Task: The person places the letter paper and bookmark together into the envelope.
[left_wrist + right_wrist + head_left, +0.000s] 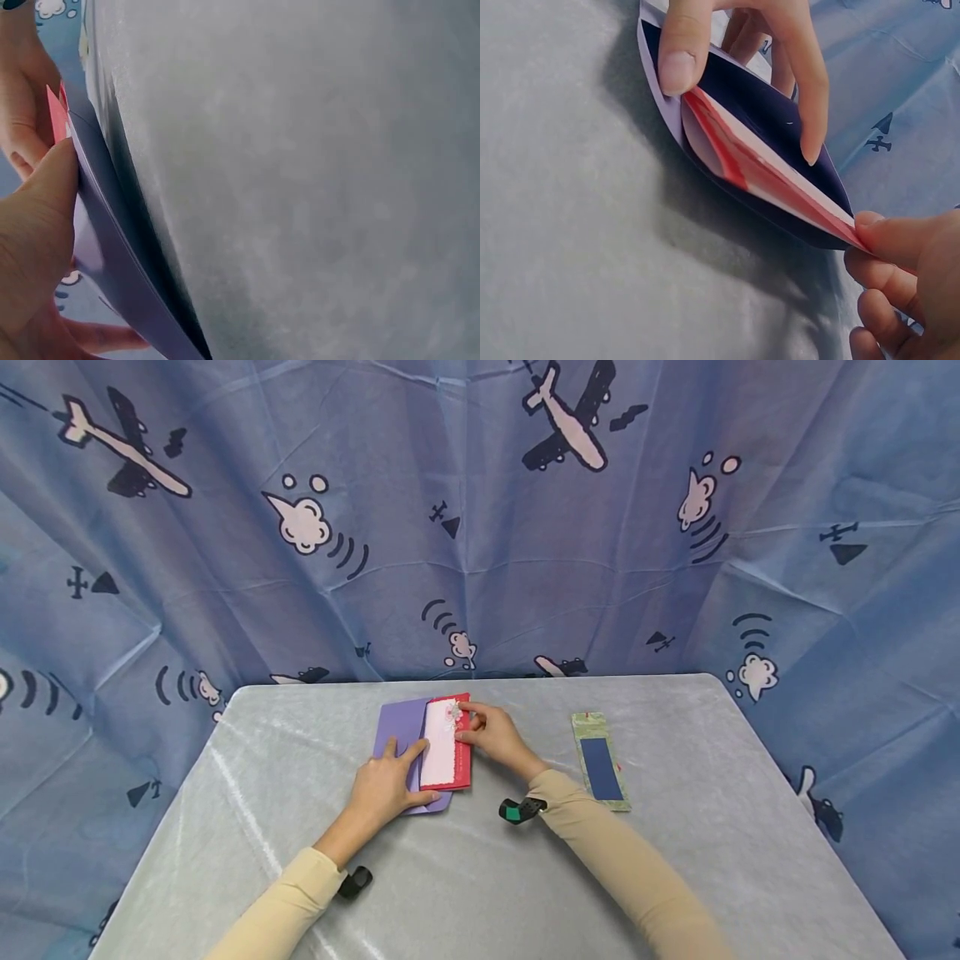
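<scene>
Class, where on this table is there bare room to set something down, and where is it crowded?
Bare: the table right of the green card, and between the purple envelope and its left edge. Crowded: at the envelope, with left hand, right hand and red card.

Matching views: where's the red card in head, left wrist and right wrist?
Head: red card just left of centre, below mid-height, overlapping the purple envelope.
Left wrist: upper left, only a small part of the red card showing.
Right wrist: red card around the centre, slanting down to the right, at the envelope's dark opening.
Shared landmark: the purple envelope, in all three.
</scene>
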{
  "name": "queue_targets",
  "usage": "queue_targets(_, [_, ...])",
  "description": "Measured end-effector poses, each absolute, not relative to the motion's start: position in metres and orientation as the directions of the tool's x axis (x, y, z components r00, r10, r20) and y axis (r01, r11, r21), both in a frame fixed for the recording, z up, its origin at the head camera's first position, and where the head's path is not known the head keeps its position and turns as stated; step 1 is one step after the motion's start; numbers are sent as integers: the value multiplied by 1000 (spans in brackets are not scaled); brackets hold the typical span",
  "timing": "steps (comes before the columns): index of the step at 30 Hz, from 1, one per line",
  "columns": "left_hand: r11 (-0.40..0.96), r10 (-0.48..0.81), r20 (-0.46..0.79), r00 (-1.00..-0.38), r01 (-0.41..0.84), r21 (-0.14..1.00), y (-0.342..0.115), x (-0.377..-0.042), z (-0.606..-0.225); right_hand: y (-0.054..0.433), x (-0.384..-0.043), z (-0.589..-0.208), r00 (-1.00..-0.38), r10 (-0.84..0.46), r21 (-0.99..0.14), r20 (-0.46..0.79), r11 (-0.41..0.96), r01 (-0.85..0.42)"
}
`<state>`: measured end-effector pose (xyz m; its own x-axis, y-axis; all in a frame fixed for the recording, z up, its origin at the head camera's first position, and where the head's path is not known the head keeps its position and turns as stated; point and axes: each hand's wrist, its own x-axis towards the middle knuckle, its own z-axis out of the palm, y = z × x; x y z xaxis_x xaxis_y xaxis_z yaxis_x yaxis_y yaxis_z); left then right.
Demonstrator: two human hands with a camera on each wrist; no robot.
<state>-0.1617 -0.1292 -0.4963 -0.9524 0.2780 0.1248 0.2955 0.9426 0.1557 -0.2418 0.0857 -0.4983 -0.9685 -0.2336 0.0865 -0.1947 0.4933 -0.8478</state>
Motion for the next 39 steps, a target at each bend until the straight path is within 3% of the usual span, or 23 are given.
queue_targets(39, [951, 281, 138, -950, 294, 90, -128, -161, -496, 68, -245, -505, -959, -261, -786, 107, 569, -243])
